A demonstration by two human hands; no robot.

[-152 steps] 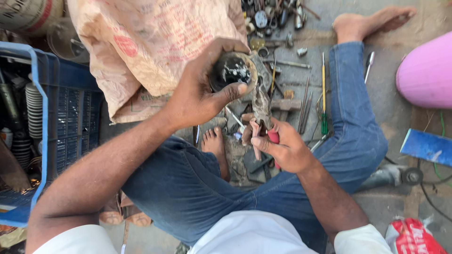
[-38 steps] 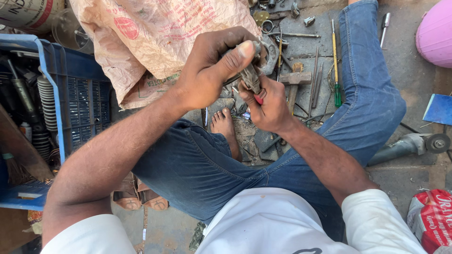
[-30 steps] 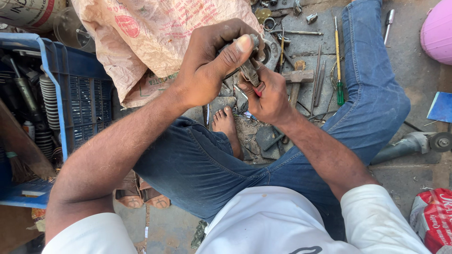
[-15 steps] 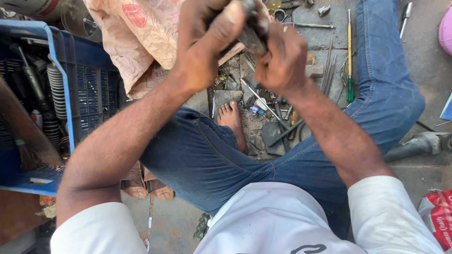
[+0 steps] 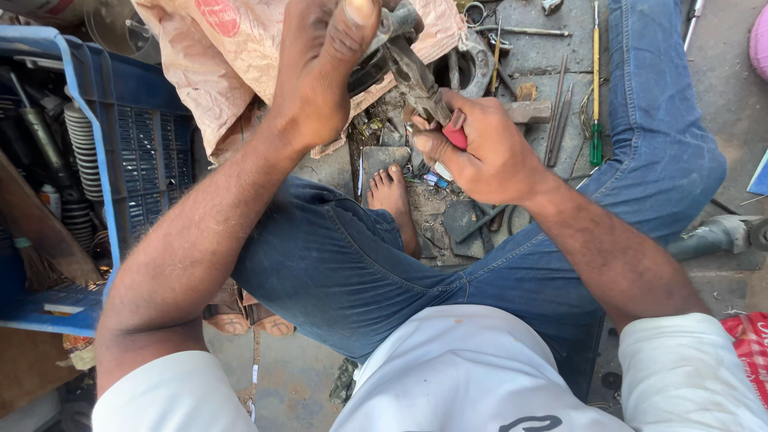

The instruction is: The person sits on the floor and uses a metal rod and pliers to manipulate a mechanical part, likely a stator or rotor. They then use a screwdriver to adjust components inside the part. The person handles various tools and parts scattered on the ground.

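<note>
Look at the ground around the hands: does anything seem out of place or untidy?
Yes. Loose tools and metal scraps lie scattered on the ground beside a bare foot, not stored in the blue crate. The left hand grips a dark metal part; the right hand holds red-handled pliers.

Above the blue crate, the left hand grips a dark metal part while the right hand clamps red-handled pliers onto it, right of the crate.

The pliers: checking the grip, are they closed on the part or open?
Closed: the right hand squeezes the red handles of the pliers, nose against the metal part held by the left hand.
</note>
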